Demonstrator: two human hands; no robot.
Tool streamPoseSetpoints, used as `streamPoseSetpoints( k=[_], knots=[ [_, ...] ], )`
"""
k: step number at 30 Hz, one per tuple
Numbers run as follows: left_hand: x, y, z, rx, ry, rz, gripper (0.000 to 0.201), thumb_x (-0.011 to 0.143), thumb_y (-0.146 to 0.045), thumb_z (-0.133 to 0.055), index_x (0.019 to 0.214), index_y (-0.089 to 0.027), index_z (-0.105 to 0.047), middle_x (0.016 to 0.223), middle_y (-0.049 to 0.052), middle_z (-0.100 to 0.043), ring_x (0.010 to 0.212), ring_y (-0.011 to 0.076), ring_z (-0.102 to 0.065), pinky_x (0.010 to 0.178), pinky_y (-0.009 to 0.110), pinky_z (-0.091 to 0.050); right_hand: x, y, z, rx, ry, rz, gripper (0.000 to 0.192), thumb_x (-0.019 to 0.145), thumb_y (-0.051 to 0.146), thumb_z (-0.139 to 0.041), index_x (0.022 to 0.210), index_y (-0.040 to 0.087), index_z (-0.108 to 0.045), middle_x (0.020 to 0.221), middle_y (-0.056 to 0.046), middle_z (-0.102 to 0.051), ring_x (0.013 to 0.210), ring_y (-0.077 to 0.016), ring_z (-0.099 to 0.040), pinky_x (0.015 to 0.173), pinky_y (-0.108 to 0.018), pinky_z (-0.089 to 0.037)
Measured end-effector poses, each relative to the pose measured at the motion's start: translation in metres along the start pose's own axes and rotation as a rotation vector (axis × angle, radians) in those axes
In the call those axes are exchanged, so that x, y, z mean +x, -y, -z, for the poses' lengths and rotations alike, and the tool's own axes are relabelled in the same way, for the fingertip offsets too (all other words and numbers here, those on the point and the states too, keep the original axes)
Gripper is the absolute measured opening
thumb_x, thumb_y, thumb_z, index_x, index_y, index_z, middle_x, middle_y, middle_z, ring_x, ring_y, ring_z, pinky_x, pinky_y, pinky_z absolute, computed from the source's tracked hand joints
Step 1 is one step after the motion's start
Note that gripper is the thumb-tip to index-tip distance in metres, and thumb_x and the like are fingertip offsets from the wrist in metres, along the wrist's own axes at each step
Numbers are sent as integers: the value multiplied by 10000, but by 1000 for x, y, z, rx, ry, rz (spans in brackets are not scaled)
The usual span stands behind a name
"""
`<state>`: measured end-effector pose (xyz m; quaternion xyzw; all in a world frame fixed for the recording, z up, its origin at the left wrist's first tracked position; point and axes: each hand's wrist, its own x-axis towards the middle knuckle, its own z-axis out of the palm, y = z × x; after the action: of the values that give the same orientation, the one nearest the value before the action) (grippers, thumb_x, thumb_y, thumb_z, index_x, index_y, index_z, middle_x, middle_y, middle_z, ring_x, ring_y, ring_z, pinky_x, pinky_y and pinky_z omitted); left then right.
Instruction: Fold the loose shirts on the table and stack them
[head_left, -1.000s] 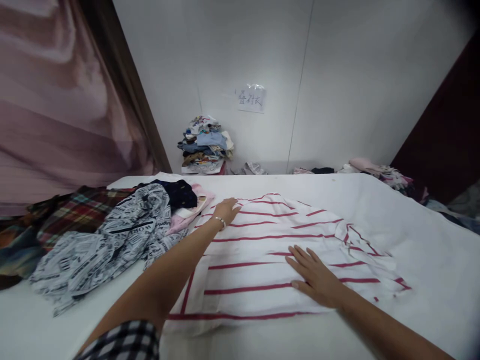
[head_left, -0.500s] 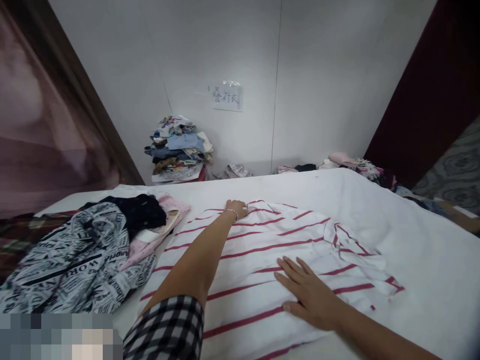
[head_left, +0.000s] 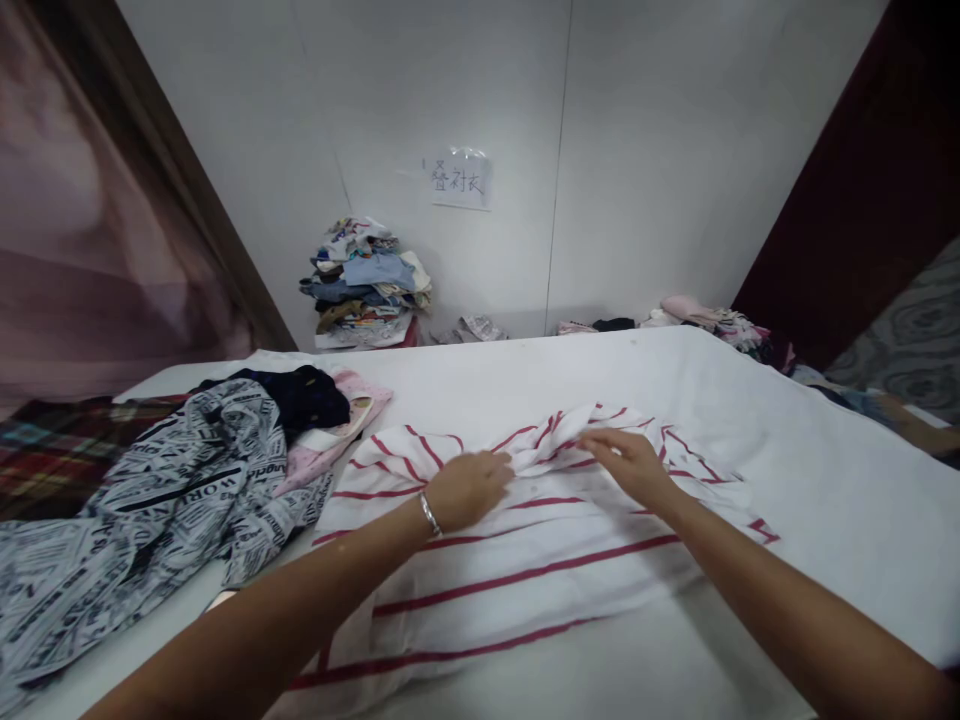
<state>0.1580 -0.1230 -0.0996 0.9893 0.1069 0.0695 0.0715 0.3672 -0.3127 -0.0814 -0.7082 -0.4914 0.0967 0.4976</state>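
A white shirt (head_left: 525, 580) with red stripes lies spread on the white-covered table, its collar end toward the right. Its far part is bunched into a twisted ridge. My left hand (head_left: 471, 490), with a silver bracelet at the wrist, is closed on the cloth near the middle of this ridge; its fingertips are partly hidden. To the right, my right hand (head_left: 626, 462) pinches the bunched cloth between thumb and fingers. The near part of the shirt lies fairly flat below both hands.
A heap of clothes with a black-and-white printed garment (head_left: 202, 490), a dark piece (head_left: 311, 398) and a plaid piece (head_left: 67, 450) lies on the left. Behind the table (head_left: 795, 480) stand a tall clothes stack (head_left: 367, 290) and a wall sign (head_left: 461, 180). More clothes (head_left: 705, 315) lie at back right.
My left hand has come back from the shirt's far edge, and the far cloth is gathered up. My right hand, flat on the shirt before, has moved away from me and now pinches it.
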Motion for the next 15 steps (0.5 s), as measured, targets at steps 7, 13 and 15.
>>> streamPoseSetpoints(
  k=[7,13,15],
  knots=[
    [23,52,38,198,137,238,405,888,-493,-391,1064,-228,-641,1076,100,-675,1039,253,-578,892,406,-404,99,-22,-44,-160,117,-67,250,805,235,-501,933,216,-716,986,-27,-720,925,-185,-651,854,-319,-495],
    [-4,63,34,277,222,322,336,848,-430,-459,1031,-230,-659,1054,115,-683,978,277,-614,878,435,-384,108,-17,-72,-554,587,-82,344,693,193,-628,1021,234,-723,937,-29,-730,799,-188,-657,692,-246,-483],
    [-11,63,34,246,206,333,316,831,-381,-497,1072,-235,-641,1093,101,-673,996,263,-612,868,402,-400,109,-13,-77,-663,605,-49,249,676,173,-635,884,242,-753,850,-23,-731,763,-186,-648,660,-236,-462]
  ],
)
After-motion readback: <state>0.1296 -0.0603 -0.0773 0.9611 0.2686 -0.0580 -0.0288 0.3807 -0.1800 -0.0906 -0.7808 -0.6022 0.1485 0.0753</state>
